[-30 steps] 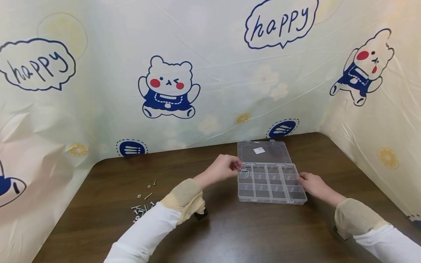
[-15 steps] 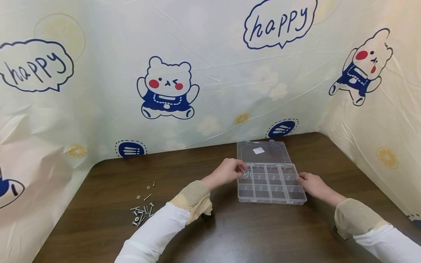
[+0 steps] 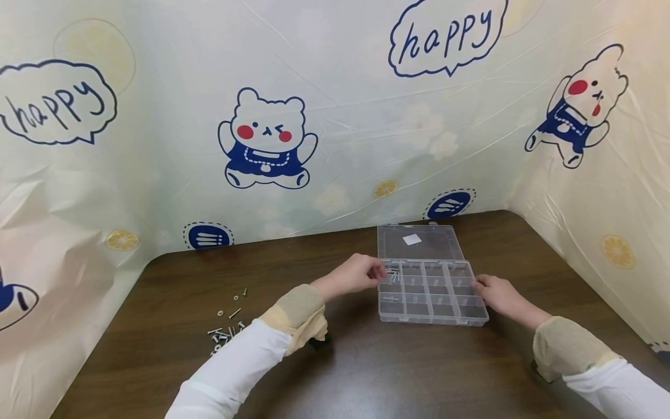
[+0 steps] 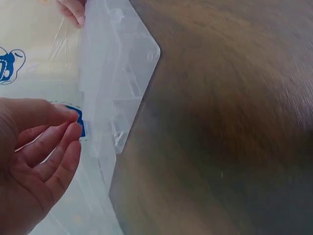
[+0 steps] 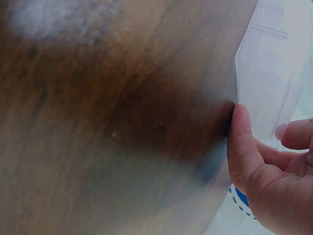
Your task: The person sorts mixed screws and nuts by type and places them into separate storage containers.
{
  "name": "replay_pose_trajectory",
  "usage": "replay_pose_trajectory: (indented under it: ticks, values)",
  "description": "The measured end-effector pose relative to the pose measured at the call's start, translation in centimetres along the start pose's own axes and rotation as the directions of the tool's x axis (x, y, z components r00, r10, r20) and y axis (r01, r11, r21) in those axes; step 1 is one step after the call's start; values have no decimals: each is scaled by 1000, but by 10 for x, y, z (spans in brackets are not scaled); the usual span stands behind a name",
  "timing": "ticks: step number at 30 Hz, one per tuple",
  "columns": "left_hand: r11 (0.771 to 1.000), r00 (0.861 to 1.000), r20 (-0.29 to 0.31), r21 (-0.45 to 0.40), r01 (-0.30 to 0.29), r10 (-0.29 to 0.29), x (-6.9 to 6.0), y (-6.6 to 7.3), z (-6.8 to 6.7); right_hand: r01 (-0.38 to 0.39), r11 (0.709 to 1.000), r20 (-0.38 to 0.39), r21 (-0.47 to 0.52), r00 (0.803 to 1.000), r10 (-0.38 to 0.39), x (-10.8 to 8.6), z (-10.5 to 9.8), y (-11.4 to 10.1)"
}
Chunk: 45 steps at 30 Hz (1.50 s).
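Note:
A clear plastic compartment box point(image 3: 433, 319) lies on the table with its lid point(image 3: 434, 241) folded back. Several small metal screws point(image 3: 392, 272) are in its back left compartment. At the left side of the box is my left hand point(image 3: 360, 272); its thumb and fingers are loosely bent, close together, with nothing visible between them in the left wrist view. My right hand point(image 3: 497, 295) holds the right edge of the box, and the right wrist view has its thumb point(image 5: 239, 120) against the rim. A thin, faint shape point(image 3: 389, 298) shows in the front left compartment.
Loose screws and nuts point(image 3: 222, 336) form a small heap on the brown table point(image 3: 377, 372) at the left, partly behind the left sleeve. Behind it lie a few stray pieces point(image 3: 235, 312). A printed curtain point(image 3: 335, 145) hangs along the back and sides.
My left hand moved right over the back left compartment, then drew back slightly left. The thin shape in the front left compartment shows more clearly now. My right hand stays on the box.

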<state>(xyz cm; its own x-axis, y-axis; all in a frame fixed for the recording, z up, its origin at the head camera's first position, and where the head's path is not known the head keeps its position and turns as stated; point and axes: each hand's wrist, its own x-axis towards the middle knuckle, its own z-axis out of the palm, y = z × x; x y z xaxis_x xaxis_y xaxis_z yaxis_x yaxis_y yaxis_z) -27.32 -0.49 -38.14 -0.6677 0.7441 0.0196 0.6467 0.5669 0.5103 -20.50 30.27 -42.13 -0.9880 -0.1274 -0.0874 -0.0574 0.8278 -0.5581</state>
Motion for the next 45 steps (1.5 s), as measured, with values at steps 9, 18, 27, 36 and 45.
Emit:
replay_pose_trajectory:
  ticks: [9, 18, 27, 36, 45]
  values:
    - [995, 989, 145, 99, 7, -21, -19, 0, -17, -6, 1000, 3, -12, 1000, 6, 0, -1, 1]
    - [989, 965, 255, 149, 22, -60, -42, -10, -32, -8, 1000, 4, -23, 1000, 8, 1, -2, -2]
    - [987, 951, 286, 142, 81, -119, -80, -28, -48, -11, 1000, 20, -6, 1000, 11, 1, -5, -5]
    - [985, 962, 235, 136, 106, -136, -117, -49, -58, -3, 1000, 7, -18, 1000, 4, -1, -4, -8]
    - [987, 976, 178, 115, 110, -129, -140, -58, -63, -1, 999, 9, -36, 1000, 1, -2, -3, -6]
